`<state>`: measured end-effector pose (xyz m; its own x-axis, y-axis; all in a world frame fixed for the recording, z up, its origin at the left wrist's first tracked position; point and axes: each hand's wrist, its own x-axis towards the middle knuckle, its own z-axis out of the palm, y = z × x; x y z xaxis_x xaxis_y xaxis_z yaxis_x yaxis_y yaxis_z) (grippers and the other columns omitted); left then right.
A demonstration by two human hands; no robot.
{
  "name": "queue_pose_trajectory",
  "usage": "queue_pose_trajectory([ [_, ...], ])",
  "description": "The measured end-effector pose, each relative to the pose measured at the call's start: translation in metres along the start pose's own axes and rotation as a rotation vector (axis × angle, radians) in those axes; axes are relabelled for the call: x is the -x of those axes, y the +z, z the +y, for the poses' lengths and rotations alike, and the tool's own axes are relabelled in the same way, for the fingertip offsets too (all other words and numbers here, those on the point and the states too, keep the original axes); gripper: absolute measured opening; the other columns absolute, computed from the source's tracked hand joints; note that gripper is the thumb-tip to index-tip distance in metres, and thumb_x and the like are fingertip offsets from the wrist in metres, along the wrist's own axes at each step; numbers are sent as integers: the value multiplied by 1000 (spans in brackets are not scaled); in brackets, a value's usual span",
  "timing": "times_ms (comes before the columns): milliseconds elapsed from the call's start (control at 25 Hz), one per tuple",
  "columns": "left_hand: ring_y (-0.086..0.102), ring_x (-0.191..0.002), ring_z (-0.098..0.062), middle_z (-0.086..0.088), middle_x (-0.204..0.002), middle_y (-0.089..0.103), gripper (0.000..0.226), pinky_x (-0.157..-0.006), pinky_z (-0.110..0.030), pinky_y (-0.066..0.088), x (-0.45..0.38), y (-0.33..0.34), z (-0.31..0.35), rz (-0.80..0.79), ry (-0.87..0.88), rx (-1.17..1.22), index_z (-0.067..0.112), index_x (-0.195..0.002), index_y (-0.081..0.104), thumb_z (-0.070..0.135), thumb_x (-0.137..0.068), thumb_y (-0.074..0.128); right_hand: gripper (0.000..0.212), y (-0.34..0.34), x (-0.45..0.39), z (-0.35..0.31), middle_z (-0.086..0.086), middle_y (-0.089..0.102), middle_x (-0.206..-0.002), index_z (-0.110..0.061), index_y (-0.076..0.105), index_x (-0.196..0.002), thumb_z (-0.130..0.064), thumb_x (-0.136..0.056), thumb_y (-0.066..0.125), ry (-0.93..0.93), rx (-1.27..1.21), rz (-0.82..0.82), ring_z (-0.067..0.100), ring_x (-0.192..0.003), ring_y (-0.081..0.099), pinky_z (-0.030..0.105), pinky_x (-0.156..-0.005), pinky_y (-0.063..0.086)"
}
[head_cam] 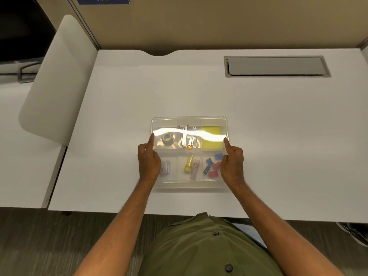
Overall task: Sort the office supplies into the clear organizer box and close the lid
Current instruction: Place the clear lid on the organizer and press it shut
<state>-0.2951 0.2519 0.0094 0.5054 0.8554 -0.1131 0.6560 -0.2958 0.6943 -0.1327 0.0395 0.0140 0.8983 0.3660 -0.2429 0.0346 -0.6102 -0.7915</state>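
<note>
Lid going on: a person's left hand [149, 163] and right hand [232, 165] hold the clear lid [189, 134] over the clear organizer box [189, 184], which sits on the white surface [258, 136] near its front edge, straight ahead of the person. Each grip is narrow, pinched on a short side edge of the lid, w/ one finger of each hand stretched up along that edge. The lid's long axis runs left-right, parallel to the box's; its far half shows as a glare-streaked sheet. It looks tilted or not fully seated, though whether any edge already touches the rim can't be told.

Inside, supplies lie sorted by compartment: tape roll [166, 138] far left, clips [187, 137] far middle, yellow sticky pad [211, 137] far right; a small packet [164, 166] near left, yellow tube [188, 162] near middle, blue and red pieces [213, 166] near right. Nothing loose shows on the surface, so sorting appears done.

The coming move likely turns on lid-to-box alignment: the box lies directly below the hands, both about equally near, so the lid should only need lowering square and pressing down at both sides. Risk, as a judgement: a skewed corner fails to catch.
</note>
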Motion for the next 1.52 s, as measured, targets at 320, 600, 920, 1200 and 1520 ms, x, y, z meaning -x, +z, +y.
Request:
queue_pose_trajectory([
  [320,59,-104,-27,-6,-118,41,104,-75,-38,54,4,6,7,-77,-24,-342,43,-156,12,93,-70,43,70,15,-3,0,7,18,-166,-21,28,-157,-48,-98,53,-184,458,29,33,-147,28,51,-110,43],
  [600,62,-92,-27,-7,-113,41,106,-74,-36,55,0,8,-1,-84,-28,-352,46,-155,5,97,-67,38,130,19,-64,-43,9,-7,-171,-27,5,-162,-102,-61,37,-298,798,-219,34,-157,-7,59,-122,16],
  [920,54,-114,-29,-11,-132,40,106,-79,-40,55,1,9,3,-48,1,-426,36,-156,13,94,-71,37,137,15,-73,-50,10,-5,-171,-26,5,-162,-104,-52,28,-306,828,-272,35,-158,-7,58,-124,19],
  [1200,-15,-155,-29,0,-168,-17,127,-119,-68,9,-59,13,42,-377,294,-578,29,-160,-4,95,-65,48,137,17,-74,-46,9,-8,-171,-26,3,-162,-104,-52,21,-309,829,-278,35,-157,-10,59,-124,18],
  [1520,-18,-154,-28,1,-167,-18,133,-117,-71,6,-72,17,36,-405,297,-603,30,-159,-8,100,-58,43,132,9,-64,-55,10,-13,-170,-24,-2,-162,-97,-61,42,-260,818,-367,34,-157,-14,59,-125,17],
])
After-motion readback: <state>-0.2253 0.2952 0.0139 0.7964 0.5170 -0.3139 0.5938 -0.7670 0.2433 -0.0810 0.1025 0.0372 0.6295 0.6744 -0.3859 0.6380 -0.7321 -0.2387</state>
